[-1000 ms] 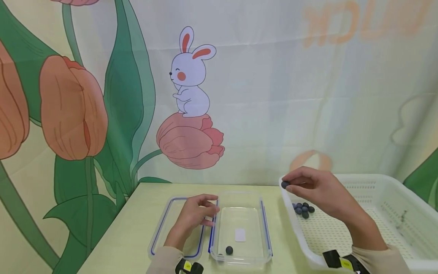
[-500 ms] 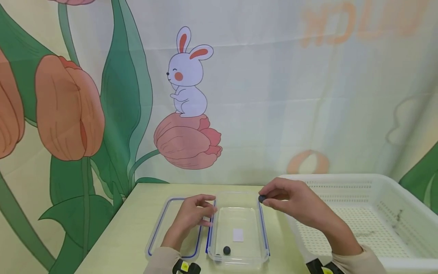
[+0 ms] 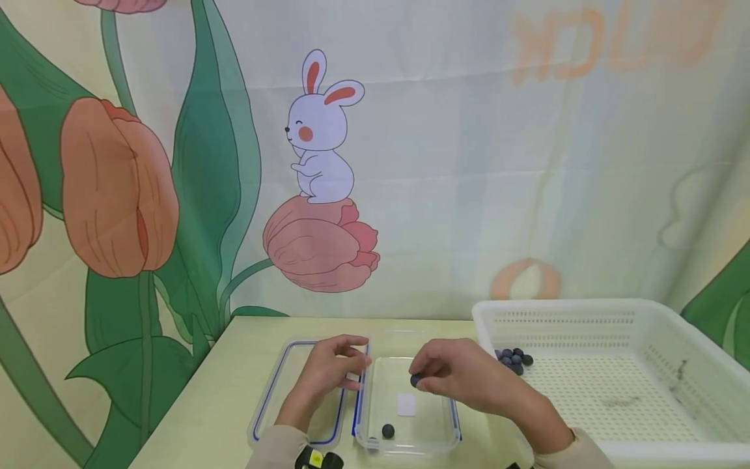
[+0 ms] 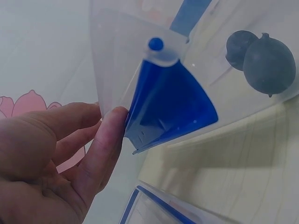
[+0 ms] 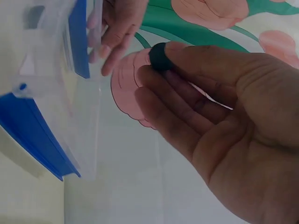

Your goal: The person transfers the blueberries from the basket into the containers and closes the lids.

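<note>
nearest the person, one blueberry [image 3: 388,430] is lying in the clear container [image 3: 375,449] on the worktop [image 3: 234,391]. the left hand [image 3: 328,371] is bracing the container's left wall, its fingers [image 4: 100,151] curled against the blue latch [image 4: 170,109], probably to keep the box from sliding. just beyond, the right hand [image 3: 463,378] is hovering over the open container, its fingers [image 5: 187,56] pinching a dark blueberry [image 3: 415,380] above it. farther right, more blueberries [image 3: 513,359] are sitting in the white perforated basket [image 3: 674,449].
</note>
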`<state>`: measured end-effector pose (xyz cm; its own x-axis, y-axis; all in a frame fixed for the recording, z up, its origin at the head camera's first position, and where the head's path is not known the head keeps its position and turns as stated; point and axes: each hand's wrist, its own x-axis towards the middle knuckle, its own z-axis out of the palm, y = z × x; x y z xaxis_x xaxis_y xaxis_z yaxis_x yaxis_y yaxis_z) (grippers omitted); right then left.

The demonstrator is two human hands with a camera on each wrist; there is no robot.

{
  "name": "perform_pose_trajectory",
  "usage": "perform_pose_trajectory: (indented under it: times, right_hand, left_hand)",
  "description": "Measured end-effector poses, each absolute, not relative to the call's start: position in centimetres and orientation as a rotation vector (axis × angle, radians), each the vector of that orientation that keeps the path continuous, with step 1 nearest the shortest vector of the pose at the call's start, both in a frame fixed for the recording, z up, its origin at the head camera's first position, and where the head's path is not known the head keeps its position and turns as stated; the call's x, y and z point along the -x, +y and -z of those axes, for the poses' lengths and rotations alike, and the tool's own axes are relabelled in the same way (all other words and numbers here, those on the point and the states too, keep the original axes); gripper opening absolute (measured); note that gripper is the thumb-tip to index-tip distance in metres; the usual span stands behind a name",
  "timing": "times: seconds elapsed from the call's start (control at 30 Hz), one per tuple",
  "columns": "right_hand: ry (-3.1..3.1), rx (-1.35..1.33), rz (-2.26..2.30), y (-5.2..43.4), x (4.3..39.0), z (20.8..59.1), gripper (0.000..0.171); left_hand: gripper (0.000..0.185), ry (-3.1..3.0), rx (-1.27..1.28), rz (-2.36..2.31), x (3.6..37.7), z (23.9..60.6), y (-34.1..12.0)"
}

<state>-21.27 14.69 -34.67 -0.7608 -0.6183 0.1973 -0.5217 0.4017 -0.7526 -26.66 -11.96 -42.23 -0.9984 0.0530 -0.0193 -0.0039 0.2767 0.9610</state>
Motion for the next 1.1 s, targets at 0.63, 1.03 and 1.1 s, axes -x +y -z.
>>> perform_pose_trajectory:
  times: [0.63,1.03,1.1]
  right_hand:
    - [2.440,1.126,1.029,11.8,21.3,37.7,0.014]
    - [2.418,1.087,0.960,11.0,21.0,38.2,0.018]
    - [2.413,1.076,0.960,11.0,20.9,38.3,0.019]
  left_hand:
    - [0.041,2.468,-0.049,-1.864,26.7,42.2,-12.0]
    - [0.040,2.452,-0.050,-1.869,26.8,42.2,-12.0]
    - [0.040,2.449,-0.054,-1.872,26.7,42.2,-12.1]
